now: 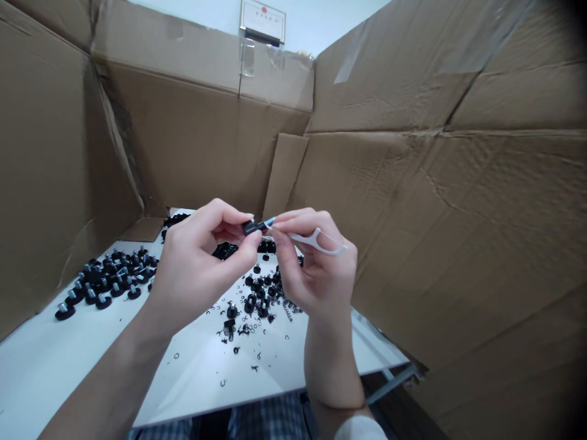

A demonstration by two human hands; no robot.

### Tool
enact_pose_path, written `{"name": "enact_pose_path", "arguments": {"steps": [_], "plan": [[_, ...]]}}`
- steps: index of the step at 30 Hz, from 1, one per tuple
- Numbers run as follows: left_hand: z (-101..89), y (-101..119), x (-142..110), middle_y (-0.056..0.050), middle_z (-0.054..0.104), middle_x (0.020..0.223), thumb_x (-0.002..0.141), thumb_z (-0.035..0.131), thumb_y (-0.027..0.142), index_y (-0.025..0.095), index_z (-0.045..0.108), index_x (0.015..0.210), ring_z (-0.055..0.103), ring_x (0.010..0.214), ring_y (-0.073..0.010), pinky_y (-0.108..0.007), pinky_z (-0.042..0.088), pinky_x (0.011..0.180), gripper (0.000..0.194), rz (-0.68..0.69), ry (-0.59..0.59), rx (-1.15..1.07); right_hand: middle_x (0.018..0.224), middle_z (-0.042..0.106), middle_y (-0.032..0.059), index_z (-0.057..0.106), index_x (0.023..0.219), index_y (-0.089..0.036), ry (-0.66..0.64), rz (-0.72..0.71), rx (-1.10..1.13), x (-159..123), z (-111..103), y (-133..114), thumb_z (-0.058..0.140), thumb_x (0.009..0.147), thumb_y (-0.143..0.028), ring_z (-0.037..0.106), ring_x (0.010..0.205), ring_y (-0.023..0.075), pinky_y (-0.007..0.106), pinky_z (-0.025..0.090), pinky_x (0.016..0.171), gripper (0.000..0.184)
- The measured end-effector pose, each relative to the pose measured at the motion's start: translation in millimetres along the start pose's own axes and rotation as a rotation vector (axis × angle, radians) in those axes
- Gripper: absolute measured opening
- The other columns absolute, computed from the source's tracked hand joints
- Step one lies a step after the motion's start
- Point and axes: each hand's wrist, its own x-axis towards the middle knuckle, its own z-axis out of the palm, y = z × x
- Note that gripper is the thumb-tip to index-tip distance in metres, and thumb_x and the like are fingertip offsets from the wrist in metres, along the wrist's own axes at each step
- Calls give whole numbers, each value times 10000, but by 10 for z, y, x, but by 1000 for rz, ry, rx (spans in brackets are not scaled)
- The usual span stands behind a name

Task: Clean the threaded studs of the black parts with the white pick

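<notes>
My left hand [206, 256] pinches a small black part [250, 227] between thumb and fingertips, above the white table. In my right hand [316, 263] is a white dental floss pick [316, 240], held between thumb and index finger. Its forked end points to the right, and its thin end, with a light-blue piece beside it, meets the black part. Whether the pick's tip goes into the part or only touches it, I cannot tell. Below the hands lie several black knobs with metal studs [259, 299], among small rings and clips.
A large cluster of black round parts with metal studs [114, 275] stands at the left of the white table [192, 379]. Cardboard walls [192, 134] surround the table at the left, back and right. Loose rings, springs and scraps are scattered at the middle.
</notes>
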Motion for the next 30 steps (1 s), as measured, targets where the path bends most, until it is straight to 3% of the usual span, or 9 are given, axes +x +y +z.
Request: {"name": "enact_pose_path", "arguments": {"steps": [8, 15, 23, 30], "plan": [[-20, -8, 0, 13, 674, 779, 788, 662, 216, 220, 613, 824, 668, 702, -131, -218, 554, 618, 60, -22, -29, -60, 879, 618, 22, 601, 946, -207, 20, 16, 68, -1, -34, -7, 566, 848, -49, 640, 803, 136, 289, 561, 647, 189], [-49, -32, 21, 9, 670, 768, 781, 659, 233, 225, 641, 835, 655, 701, -139, -238, 559, 637, 57, -9, -34, -54, 861, 678, 13, 652, 1111, -258, -1, -63, -26, 50, -115, -32, 489, 901, -93, 650, 759, 141, 310, 569, 657, 313], [-36, -19, 4, 0, 661, 795, 789, 650, 239, 222, 621, 846, 644, 712, -137, -222, 544, 616, 66, -29, 2, -50, 878, 664, 17, 624, 1017, -224, 18, 47, 80, 36, -72, -81, 547, 876, -85, 638, 704, 112, 269, 545, 596, 212], [-26, -28, 1, 7, 664, 758, 852, 573, 259, 233, 653, 922, 644, 684, -141, -224, 531, 586, 108, -50, -80, -63, 811, 616, -6, 555, 938, -219, -54, 81, 142, 18, -35, -93, 528, 868, -71, 601, 709, 101, 258, 510, 596, 166]]}}
